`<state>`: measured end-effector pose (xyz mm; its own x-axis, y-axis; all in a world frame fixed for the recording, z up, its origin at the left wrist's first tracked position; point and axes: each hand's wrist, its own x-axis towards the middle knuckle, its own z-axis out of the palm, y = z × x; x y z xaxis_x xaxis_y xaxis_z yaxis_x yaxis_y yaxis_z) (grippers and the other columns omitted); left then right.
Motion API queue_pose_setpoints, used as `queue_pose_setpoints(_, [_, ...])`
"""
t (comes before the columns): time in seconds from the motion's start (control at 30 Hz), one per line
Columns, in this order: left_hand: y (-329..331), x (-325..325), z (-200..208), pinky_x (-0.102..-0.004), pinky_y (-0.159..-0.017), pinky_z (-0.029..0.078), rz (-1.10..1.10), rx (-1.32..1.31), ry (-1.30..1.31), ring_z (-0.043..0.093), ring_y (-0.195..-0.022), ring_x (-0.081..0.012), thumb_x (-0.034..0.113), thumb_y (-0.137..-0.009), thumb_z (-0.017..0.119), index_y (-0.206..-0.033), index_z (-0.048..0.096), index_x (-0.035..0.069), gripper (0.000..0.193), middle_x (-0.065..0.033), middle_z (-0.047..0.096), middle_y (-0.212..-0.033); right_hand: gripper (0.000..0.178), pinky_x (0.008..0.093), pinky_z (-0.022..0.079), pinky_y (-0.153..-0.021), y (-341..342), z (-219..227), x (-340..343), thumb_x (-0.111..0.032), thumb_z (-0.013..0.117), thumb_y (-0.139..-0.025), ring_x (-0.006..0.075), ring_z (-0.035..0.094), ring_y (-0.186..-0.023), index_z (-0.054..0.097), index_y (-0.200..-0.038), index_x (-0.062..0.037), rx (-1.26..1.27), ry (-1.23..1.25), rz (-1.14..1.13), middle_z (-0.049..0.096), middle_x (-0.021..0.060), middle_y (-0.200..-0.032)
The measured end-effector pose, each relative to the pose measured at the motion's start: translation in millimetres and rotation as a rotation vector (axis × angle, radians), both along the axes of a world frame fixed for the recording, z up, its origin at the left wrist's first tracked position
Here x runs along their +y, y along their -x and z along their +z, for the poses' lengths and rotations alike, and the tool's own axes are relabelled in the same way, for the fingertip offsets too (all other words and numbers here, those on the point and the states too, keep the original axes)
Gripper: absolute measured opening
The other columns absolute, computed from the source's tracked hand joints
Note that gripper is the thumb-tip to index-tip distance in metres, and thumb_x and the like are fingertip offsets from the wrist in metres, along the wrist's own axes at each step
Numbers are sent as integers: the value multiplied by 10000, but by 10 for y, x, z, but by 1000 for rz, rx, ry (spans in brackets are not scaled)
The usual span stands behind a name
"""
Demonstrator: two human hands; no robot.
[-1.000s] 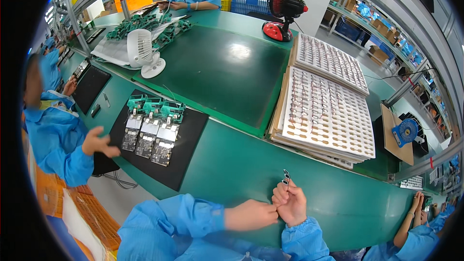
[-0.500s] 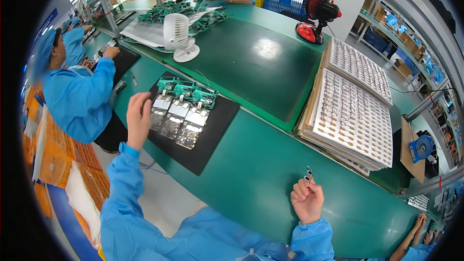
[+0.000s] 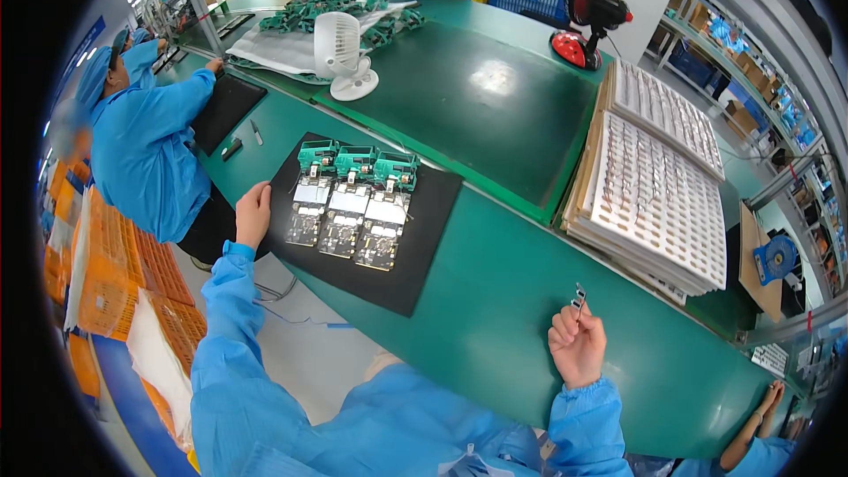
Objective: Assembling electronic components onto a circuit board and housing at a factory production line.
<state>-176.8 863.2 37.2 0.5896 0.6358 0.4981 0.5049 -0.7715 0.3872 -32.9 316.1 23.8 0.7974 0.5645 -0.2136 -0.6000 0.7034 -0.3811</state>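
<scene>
My right hand (image 3: 578,344) is raised over the green bench, fingers curled in a pinch. From its fingertips a small black-and-white component (image 3: 579,295) with a thin stem sticks up. Beside the left edge of a black mat (image 3: 397,287) is my left hand (image 3: 253,215), its fingers pressed together; whatever they hold, if anything, is hidden. On the mat lie several circuit boards (image 3: 338,234) side by side, silver and dark at the near end. Green holders (image 3: 357,162) sit at their far end.
Stacked white trays (image 3: 658,208) with rows of small parts stand at right. A white fan (image 3: 340,53) and a black-and-red fan (image 3: 587,13) stand beyond. A co-worker in blue (image 3: 146,150) works at left. A marker-like black item (image 3: 232,149) lies near the mat.
My left hand has come down beside the mat, and its spread fingers have closed together. The right hand keeps its hold on the component. The whole view has shifted slightly.
</scene>
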Motion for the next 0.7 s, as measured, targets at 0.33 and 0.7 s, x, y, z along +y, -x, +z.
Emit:
queue_pose_setpoints(0.33, [239,-1209,210,-276,-768,475,-217,10,320,632,-848,-172,123,-946,546,-1138,607,-57,271,-160,683,-962,117,243,281,-517,91,220,-111,-146,497,-866,103,353,-578,424,-787,-97,-108,108,4,382,4,-631])
queue_pose_setpoints(0.7, [-295,-2611,450,-373,-744,471,-566,509,55,595,-823,-319,65,-877,588,-1140,602,-24,278,-188,618,-924,141,235,283,-504,269,498,-541,-182,546,-843,97,382,-549,451,-811,-84,-279,289,66,436,18,-595])
